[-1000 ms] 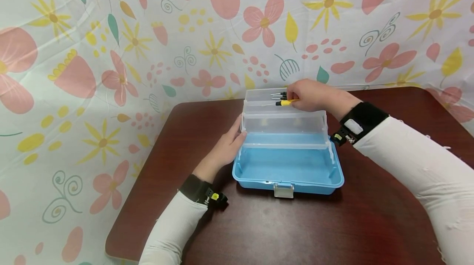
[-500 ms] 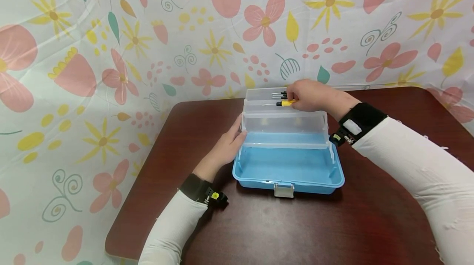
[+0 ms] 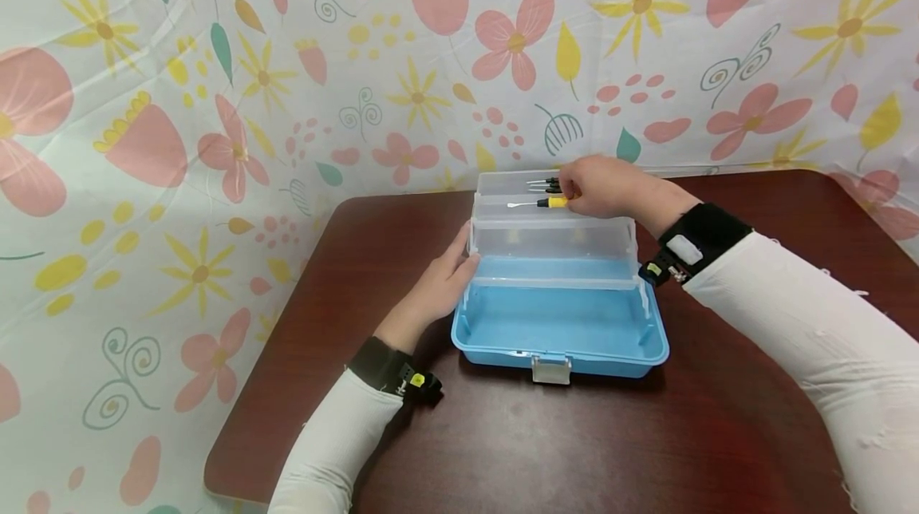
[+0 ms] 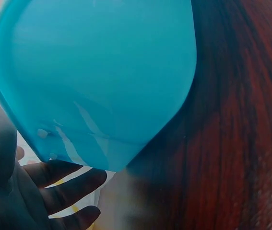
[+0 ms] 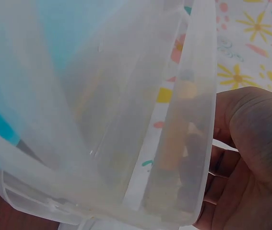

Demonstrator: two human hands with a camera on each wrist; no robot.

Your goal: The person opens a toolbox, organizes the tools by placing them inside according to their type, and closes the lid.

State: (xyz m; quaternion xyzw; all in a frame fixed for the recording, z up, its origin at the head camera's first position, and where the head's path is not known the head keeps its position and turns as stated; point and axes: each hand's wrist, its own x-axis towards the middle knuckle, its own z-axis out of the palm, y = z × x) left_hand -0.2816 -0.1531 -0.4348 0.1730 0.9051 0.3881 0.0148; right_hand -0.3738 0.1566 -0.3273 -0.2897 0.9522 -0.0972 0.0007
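Note:
A blue toolbox (image 3: 560, 318) stands open in the head view, its clear tiered trays (image 3: 549, 241) raised at the back. My right hand (image 3: 606, 185) reaches into the top tray and pinches the handle of a yellow screwdriver (image 3: 556, 202), whose metal blade points left. Two thinner black-handled tools (image 3: 551, 183) lie beside it, partly under the fingers. Through the cloudy tray wall (image 5: 174, 158), the right wrist view shows a blurred yellow shape. My left hand (image 3: 439, 284) rests against the toolbox's left side near the tray end, fingers (image 4: 76, 191) extended past the corner in the left wrist view.
The toolbox sits on a dark brown wooden table (image 3: 517, 450) with rounded corners. Directly behind the table hangs a floral-printed cloth (image 3: 431, 59). A pale latch (image 3: 551, 370) hangs down at the toolbox's front.
The yellow screwdriver has turned slightly within the right fingers, and its flat blade tip now shows bright. Both hands and the toolbox have stayed almost in place.

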